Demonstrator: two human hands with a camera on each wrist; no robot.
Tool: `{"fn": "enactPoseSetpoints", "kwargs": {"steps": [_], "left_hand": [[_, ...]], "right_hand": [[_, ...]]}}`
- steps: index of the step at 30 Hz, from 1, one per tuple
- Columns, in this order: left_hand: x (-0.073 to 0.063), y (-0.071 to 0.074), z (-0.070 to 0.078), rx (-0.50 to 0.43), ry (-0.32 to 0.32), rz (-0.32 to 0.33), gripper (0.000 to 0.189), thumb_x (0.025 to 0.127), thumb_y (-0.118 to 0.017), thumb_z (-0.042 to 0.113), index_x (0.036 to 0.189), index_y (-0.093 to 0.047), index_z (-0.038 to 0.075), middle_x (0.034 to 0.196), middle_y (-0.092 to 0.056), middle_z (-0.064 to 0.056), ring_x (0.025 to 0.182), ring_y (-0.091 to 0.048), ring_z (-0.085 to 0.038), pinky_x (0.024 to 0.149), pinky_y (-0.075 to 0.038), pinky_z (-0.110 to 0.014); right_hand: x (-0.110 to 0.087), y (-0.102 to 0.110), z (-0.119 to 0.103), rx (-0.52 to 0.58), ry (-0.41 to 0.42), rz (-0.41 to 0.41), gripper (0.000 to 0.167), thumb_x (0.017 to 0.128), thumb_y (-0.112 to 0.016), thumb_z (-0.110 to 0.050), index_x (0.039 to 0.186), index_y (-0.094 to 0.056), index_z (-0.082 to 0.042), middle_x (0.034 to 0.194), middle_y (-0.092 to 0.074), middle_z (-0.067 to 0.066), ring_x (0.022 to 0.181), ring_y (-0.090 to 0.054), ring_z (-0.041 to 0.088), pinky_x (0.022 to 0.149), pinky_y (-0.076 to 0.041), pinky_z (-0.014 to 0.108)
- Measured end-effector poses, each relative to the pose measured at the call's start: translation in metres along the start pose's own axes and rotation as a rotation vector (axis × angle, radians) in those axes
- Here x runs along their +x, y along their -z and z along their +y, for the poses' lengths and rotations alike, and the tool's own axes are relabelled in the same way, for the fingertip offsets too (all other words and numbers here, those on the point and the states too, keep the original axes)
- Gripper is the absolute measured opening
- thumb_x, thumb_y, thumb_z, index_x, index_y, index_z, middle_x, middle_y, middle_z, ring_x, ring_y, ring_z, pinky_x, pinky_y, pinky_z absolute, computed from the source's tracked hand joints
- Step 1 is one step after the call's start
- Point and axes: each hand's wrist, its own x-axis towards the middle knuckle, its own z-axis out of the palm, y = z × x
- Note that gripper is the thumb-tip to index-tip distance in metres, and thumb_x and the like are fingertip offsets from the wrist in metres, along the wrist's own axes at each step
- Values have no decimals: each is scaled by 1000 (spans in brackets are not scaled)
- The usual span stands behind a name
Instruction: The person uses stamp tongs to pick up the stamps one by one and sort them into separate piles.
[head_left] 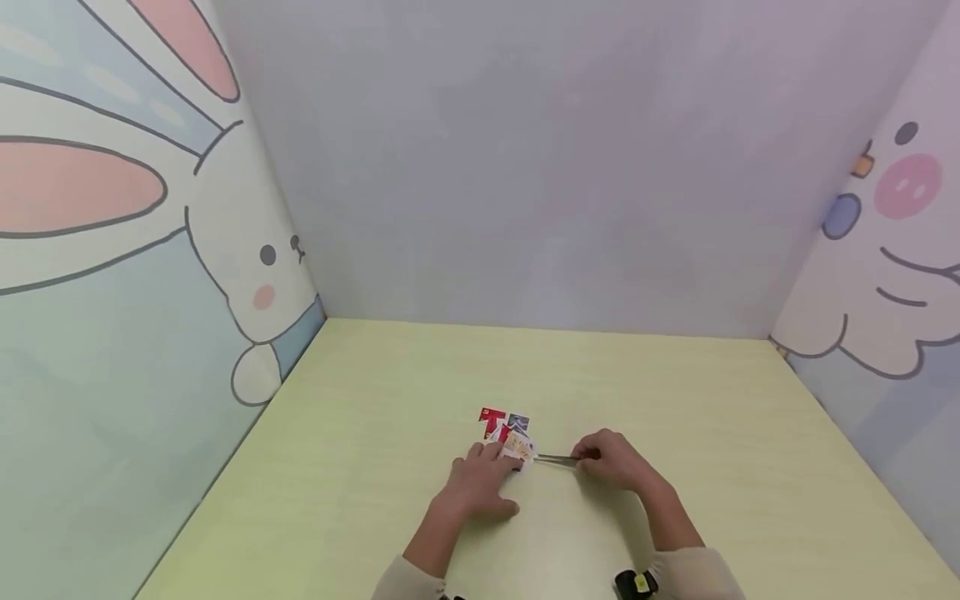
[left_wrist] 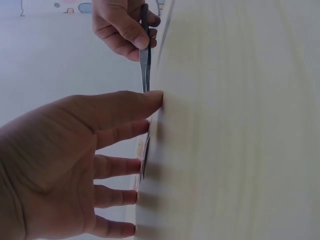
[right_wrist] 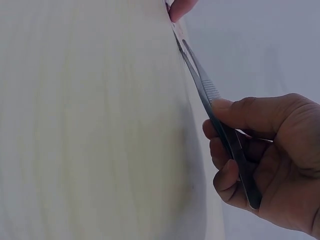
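A small pile of stamp-like printed paper pieces (head_left: 517, 446), some red, some grey or cream, lies on the table. My left hand (head_left: 478, 483) rests at the pile's near edge, its fingers straight and fingertips down on the papers and tabletop. In the left wrist view the left hand (left_wrist: 65, 160) has its fingers spread, the thumb tip at the table. My right hand (head_left: 611, 460) holds metal tweezers (right_wrist: 212, 107) between thumb and fingers. Their tips point left at the pile's right edge; in the right wrist view the two prongs stand slightly apart. Whether they touch a paper I cannot tell.
The pale wooden table (head_left: 360, 400) runs to a grey back wall (head_left: 525, 167). A rabbit-printed panel (head_left: 112, 333) stands at the left, another cartoon panel (head_left: 885, 275) at the right. A dark device with a yellow mark (head_left: 636, 584) sits by the right sleeve.
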Motion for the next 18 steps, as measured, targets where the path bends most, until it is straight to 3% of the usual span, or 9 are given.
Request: {"fn": "enactPoseSetpoints", "kwargs": {"steps": [18], "left_hand": [[-1,2,4,-14,20,-1,56,73,-73,38,125,-59,23,134,-45,-7,117,-40,-30,81,-41,-50]], "right_hand": [[1,0,-5,12,61,15,8,80,-61,5,83,-66,-1,71,-57,-5,61,-44,5,55,-39,25]]}}
